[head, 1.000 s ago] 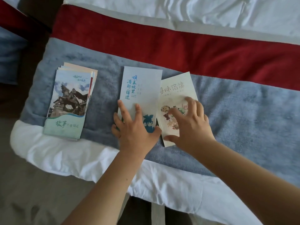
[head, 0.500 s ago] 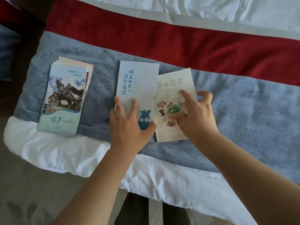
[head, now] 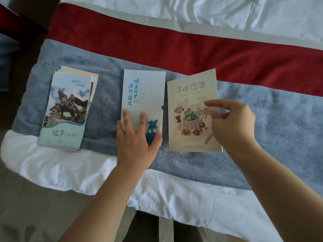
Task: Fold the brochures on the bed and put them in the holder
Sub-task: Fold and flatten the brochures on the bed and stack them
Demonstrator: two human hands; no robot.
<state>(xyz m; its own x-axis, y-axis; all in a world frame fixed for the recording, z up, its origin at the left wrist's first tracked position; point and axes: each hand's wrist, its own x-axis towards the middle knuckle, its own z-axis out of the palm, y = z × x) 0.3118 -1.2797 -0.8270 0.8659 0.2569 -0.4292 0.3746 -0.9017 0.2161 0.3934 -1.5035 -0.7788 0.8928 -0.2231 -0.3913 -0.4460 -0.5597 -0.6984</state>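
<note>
Head view, from the left: a stack of brochures (head: 64, 109) lies well to the left of the left hand (head: 136, 137), fanned a little at its top, with a horse-and-rider statue picture on the uppermost cover. It rests on the blue-grey blanket (head: 279, 137), and no hand touches it.

The left hand lies flat on the lower part of the pale blue sleeve (head: 145, 91), palm down. Its fingers are straight and slightly spread, pointing away from the person, and the thumb reaches out toward the sleeve's lower right corner. The fingers do not curl round anything; the hand only presses the sleeve onto the blanket. The sleeve carries blue lettering above the fingertips, a dark blue rider figure beside the thumb, and a small half-round notch on its right edge.

Just right of that hand, apart from the sleeve by a narrow strip of blanket, lies the cream brochure (head: 188, 95) with a basket of food on its cover. The right hand (head: 232, 123) grasps it at the right edge: the thumb stretches over the cover and the other fingers curl in at the edge, pinching it. I cannot tell how far that edge stands off the blanket.

Beyond both hands run a red band (head: 192, 49) and white bedding (head: 209, 11).
</note>
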